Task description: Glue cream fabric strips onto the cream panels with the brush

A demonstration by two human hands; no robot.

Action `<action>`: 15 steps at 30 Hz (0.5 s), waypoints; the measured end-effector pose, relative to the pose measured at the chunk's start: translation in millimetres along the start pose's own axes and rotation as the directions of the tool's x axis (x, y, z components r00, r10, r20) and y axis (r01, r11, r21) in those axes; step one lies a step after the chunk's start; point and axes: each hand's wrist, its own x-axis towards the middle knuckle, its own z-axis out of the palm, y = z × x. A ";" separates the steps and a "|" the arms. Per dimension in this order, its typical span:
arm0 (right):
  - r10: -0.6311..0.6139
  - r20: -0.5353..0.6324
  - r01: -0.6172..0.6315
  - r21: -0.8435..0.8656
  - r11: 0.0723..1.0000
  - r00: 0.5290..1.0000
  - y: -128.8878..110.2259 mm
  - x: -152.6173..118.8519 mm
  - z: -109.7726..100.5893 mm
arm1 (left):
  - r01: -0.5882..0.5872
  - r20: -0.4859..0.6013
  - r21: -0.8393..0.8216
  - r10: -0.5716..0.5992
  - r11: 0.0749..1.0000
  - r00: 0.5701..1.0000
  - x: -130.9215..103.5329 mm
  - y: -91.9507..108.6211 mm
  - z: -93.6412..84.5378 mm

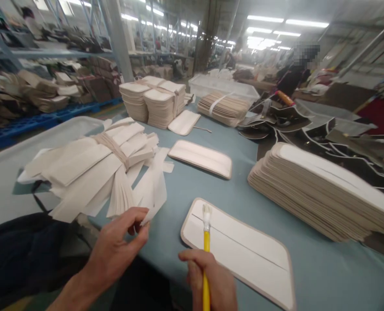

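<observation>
My left hand pinches the lower end of a thin white strip between thumb and fingers, beside a tied bundle of white strips. My right hand is wrapped round the yellow handle of a brush. The pale bristles point away from me, over the left part of a white panel with a tan edge and a dark line along its length. Whether the bristles touch the panel I cannot tell. A second, smaller panel lies farther back on the blue-green table.
On the right stands a tall stack of panels, with dark pieces behind it. Tied stacks and a clear bin are at the back. A person is in the background at right.
</observation>
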 end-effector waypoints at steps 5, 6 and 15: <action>0.239 0.111 -0.252 0.119 0.960 0.965 -5.7 28.7 1.1 | -0.115 -0.115 -0.125 0.101 0.985 0.988 -28.3 34.5 31.8; 0.266 0.140 -0.283 0.116 0.952 0.954 -7.8 35.0 0.1 | -0.148 -0.116 -0.137 0.132 0.979 0.984 -34.6 38.1 37.6; 0.259 0.220 -0.236 -0.124 0.964 0.941 -27.1 54.8 2.3 | -0.246 -0.116 -0.206 0.226 0.947 0.967 -69.2 37.8 60.2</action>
